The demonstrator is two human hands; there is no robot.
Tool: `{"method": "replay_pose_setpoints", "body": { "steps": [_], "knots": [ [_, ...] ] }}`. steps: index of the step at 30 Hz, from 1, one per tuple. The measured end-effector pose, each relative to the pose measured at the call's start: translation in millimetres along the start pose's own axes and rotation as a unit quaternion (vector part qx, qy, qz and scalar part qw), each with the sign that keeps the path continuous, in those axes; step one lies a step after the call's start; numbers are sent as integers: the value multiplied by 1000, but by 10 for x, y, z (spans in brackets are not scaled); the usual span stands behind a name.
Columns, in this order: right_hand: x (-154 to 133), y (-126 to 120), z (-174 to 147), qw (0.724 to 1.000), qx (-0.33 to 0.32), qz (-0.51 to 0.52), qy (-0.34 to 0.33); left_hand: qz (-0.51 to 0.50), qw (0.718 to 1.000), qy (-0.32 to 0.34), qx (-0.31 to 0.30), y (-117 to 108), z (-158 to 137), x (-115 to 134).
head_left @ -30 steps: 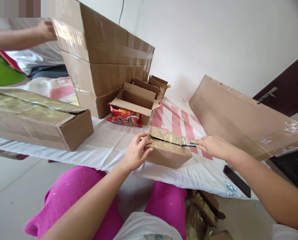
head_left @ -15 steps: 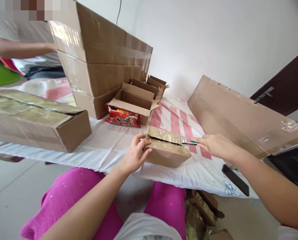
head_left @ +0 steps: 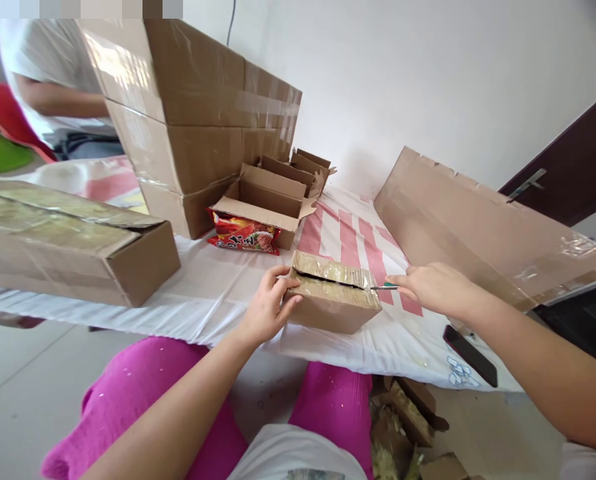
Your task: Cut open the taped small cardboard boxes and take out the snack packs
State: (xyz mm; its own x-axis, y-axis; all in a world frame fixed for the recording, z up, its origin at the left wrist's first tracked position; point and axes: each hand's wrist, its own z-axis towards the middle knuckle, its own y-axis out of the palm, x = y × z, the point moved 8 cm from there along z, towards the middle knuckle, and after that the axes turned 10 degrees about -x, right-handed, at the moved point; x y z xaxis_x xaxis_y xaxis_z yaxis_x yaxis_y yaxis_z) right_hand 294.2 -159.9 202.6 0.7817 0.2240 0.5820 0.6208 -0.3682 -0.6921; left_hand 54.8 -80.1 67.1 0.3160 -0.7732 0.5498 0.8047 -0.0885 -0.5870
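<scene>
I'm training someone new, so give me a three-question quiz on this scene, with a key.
1. Which hand holds the tool?
2. True or false: the phone lies on the tablecloth.
3. What does the left hand touch?
a) the red packet
b) the box between the hands
c) the phone

Key: 1. the right hand; 2. true; 3. b.

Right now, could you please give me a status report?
Left grip on taped carton; right grip holding green-handled blade at its seam; smartphone lying to the right.
</scene>
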Motion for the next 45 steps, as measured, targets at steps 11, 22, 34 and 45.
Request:
{"method": "replay_pose_setpoints", "body": {
  "steps": [11,22,34,45],
  "knots": [
    [-175,105,190,999,39,15,-19,5,1000,0,-8,-5,13,9],
    [-8,11,12,999,-24,44,-4,18,999,15,-32,12,23,53],
    [300,232,-123,948,86,300,69,-48,998,-26,-37,50,3,29],
    [-324,1075,89,661,107,740,62,-29,999,24,32,-60,-13,163]
  ]
}}
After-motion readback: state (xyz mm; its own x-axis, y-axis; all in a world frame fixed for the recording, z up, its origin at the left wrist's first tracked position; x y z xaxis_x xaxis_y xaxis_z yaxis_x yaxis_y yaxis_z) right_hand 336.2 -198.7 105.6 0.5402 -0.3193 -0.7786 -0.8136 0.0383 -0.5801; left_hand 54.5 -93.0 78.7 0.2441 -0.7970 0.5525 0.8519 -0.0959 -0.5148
